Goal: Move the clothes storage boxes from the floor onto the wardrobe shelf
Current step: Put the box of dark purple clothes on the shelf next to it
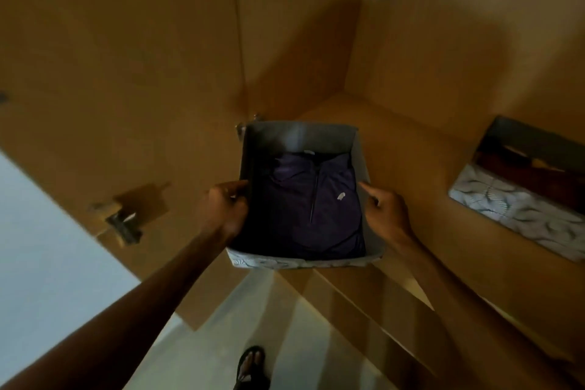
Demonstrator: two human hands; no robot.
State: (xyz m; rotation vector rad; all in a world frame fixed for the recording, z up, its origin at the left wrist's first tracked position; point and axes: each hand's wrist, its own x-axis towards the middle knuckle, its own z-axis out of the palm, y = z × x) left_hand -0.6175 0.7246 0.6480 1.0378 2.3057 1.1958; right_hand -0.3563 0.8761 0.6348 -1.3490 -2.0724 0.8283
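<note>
1. On the far left, an open wardrobe door [104, 104] carries one metal hinge [122, 218], blurred and in shadow.
2. The left hand [223, 210] grips the left wall of the grey storage box [364, 174], thumb hooked over the rim and the fingers [234, 190] curled against the outside of the wall.
3. The storage box sits at the middle of the view. Its far end lies over the brown wardrobe shelf [421, 149], while its near, patterned end juts past the shelf's front edge. Its long axis runs away from the person into the wardrobe, open top upward. Whether its base rests on the shelf cannot be told.
4. Inside it lies one folded dark purple garment [313, 206], collar toward the far end, with a zip running down its front and a small pale logo on the chest, too small to read.
5. The right hand [384, 210] holds the right wall, thumb over the rim and fingers closed round the outside.
6. At the far right a second box [519, 215] stands on the same shelf, well apart from the first, with a grey-white swirl pattern and dark red cloth inside.
7. Two boxes in all; no legible writing.
8. Below, one sandalled foot [251, 367] stands on the pale floor [202, 342].
</note>
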